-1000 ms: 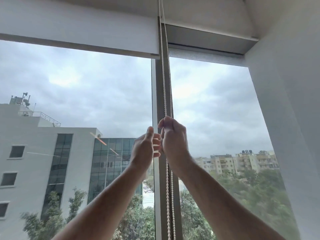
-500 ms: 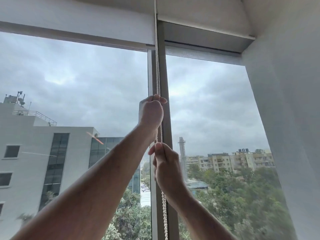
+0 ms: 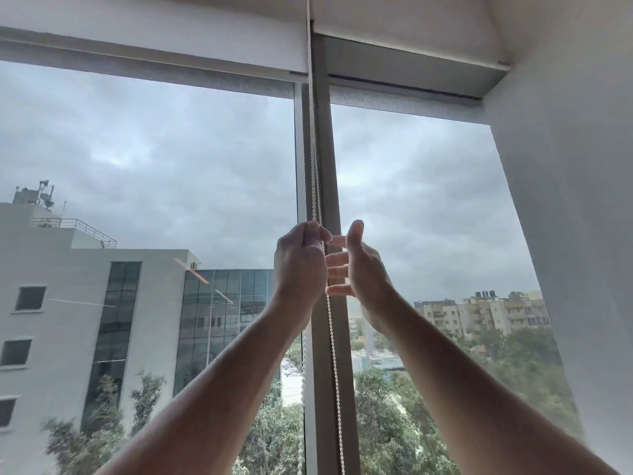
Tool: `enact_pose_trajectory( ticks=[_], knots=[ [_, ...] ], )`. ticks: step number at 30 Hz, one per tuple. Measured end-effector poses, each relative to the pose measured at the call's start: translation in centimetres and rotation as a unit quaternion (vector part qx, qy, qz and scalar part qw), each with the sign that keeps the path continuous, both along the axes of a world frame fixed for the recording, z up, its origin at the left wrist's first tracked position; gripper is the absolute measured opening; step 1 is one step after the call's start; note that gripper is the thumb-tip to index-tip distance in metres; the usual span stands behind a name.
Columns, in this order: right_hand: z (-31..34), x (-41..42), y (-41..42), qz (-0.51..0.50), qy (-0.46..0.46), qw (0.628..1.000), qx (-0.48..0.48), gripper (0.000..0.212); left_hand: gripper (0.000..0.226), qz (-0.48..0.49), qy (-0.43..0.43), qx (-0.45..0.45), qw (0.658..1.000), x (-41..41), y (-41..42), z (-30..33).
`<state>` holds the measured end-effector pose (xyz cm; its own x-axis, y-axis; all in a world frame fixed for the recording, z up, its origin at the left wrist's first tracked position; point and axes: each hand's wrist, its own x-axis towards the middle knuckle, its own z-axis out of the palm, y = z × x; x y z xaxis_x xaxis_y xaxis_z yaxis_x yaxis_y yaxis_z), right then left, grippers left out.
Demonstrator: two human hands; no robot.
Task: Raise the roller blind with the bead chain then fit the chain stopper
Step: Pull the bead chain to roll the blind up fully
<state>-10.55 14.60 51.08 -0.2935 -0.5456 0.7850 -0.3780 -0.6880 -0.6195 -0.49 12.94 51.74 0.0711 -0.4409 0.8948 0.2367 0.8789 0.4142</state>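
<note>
Both forearms were raised side by side toward the head camera's upper centre. The left hand [image 3: 299, 262] was curled into a fist, back toward the viewer, thumb on top. The right hand [image 3: 359, 265] was opened, fingers [image 3: 337, 260] extended leftward and spread, thumb pointing upward, just beside the left hand.

Two hands: left hand [image 3: 299, 260] and right hand [image 3: 363, 269]; one bead chain [image 3: 330, 323]; one roller blind [image 3: 154, 53]; two window panes; one mullion [image 3: 323, 159]

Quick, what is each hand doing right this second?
Left hand: gripping the bead chain.
Right hand: open, fingers straight, holding nothing.
</note>
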Motion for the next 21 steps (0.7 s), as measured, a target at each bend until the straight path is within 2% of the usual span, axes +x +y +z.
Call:
enact_pose_trajectory(
  ticks=[5,10,15,19,21],
  knots=[
    [4.5,1.3,1.7,0.049,-0.03,0.998,-0.03,0.049,0.037,-0.022,-0.008,-0.016,1.0,-0.5,0.6,-0.5],
    [7.8,3.6,2.7,0.066,-0.054,0.996,-0.038,0.026,0.039,-0.021,-0.021,0.0,1.0,-1.3,0.4,-3.9],
    [7.7,5.0,1.7,0.04,-0.103,0.992,-0.058,0.038,0.041,-0.049,-0.016,0.002,0.999,-1.6,0.6,-5.6],
    [7.6,5.2,1.7,0.001,-0.071,0.992,-0.108,0.036,0.042,-0.064,-0.045,-0.025,0.997,-0.6,-0.1,-5.3],
    [7.8,5.1,1.9,-0.026,-0.053,0.991,-0.123,0.039,0.042,-0.104,-0.076,-0.03,0.991,-0.1,-0.5,-4.9]
  ],
)
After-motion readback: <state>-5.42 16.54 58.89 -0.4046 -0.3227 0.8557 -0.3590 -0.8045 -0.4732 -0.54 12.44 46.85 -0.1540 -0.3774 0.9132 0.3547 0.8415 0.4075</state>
